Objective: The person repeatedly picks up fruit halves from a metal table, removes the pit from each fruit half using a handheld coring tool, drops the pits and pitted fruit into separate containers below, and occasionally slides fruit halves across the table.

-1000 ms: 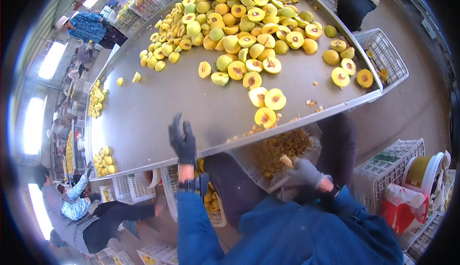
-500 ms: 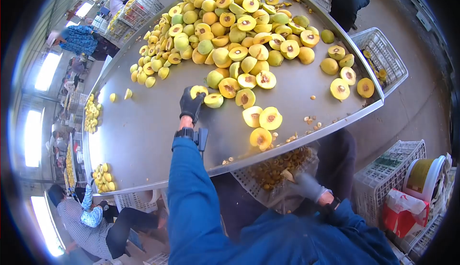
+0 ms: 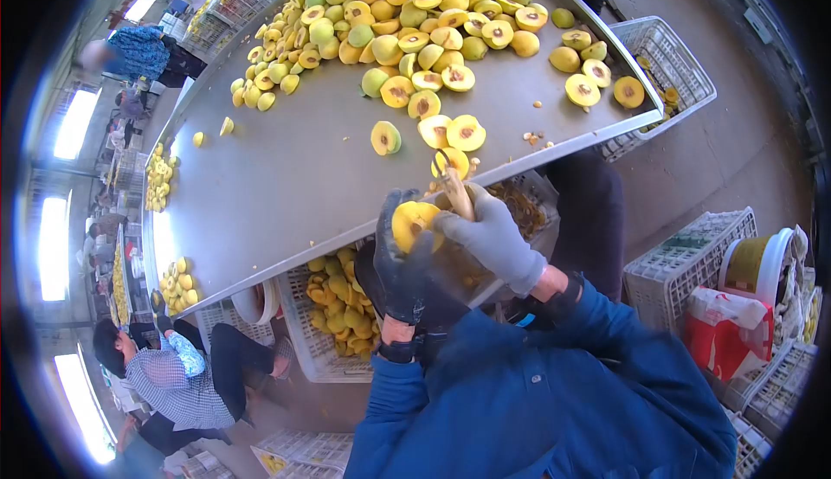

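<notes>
My left hand (image 3: 400, 267), in a black glove, is closed around a yellow peach half (image 3: 412, 224) in front of the table's near edge. In my grey-gloved right hand (image 3: 498, 241) is a pitting tool (image 3: 457, 192) with a pale wooden handle and a thin curved metal loop at its tip. The loop points up and away, apart from the peach half, while my right fingers are close beside the fruit. Several cut halves (image 3: 467, 133) lie on the metal table (image 3: 277, 189) just beyond my hands, one of them partly behind the tool.
A large heap of peach halves (image 3: 385, 46) covers the table's far side. Below the near edge are a crate (image 3: 303, 340) of yellow halves and a container of brown pits (image 3: 524, 211). Crates (image 3: 684, 258) and a white bucket (image 3: 753, 263) stand at right. A co-worker (image 3: 186, 375) sits at left.
My left hand has drawn back from the table with a peach half to my front. My right hand has risen from over the pit container with the tool. The view has shifted.
</notes>
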Action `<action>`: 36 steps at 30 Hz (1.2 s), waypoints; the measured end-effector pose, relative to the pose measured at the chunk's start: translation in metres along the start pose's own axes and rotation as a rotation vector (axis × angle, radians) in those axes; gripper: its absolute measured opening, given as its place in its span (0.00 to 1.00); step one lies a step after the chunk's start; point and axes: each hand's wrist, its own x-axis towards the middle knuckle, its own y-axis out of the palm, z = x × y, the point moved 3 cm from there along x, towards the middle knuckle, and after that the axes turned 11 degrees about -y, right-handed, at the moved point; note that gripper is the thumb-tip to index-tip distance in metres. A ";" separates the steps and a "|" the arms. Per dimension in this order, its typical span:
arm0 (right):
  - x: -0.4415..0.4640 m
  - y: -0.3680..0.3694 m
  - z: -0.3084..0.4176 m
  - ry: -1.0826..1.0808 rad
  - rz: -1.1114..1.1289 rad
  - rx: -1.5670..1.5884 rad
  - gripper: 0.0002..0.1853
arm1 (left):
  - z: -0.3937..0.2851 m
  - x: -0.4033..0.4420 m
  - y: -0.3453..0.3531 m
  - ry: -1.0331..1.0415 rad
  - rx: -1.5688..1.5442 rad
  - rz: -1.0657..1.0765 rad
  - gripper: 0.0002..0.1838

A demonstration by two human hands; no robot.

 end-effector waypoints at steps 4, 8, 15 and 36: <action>-0.021 0.007 0.004 0.092 -0.019 0.215 0.19 | -0.009 -0.022 0.008 0.106 -0.040 -0.051 0.29; -0.026 -0.003 0.014 0.089 0.036 0.214 0.20 | -0.013 -0.029 0.012 0.035 -0.147 -0.029 0.28; -0.041 -0.012 0.038 -0.357 0.091 -0.621 0.16 | -0.015 -0.033 0.025 -0.154 -0.390 -0.097 0.28; -0.060 -0.016 0.014 -0.370 0.287 -0.778 0.15 | -0.049 -0.021 0.033 0.066 0.072 -0.139 0.28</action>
